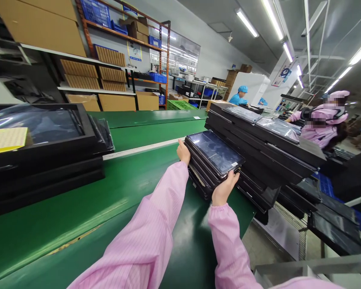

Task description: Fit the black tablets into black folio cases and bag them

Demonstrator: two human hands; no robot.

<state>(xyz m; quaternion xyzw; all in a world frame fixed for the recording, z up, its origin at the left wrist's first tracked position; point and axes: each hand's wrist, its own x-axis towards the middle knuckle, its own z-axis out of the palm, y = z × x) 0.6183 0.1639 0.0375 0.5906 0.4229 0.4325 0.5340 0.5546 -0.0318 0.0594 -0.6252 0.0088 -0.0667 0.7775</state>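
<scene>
Left grip (184,153) and right grip (224,190) clamp the device stack (213,154), fingers (230,176) partly hidden.

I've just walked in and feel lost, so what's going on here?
A person's left hand and right hand grip a stack of flat screen panels over a green work surface; whether it rests there is unclear. One pile of black trays stands left, and a second pile, topped with screens, stands right.
</scene>
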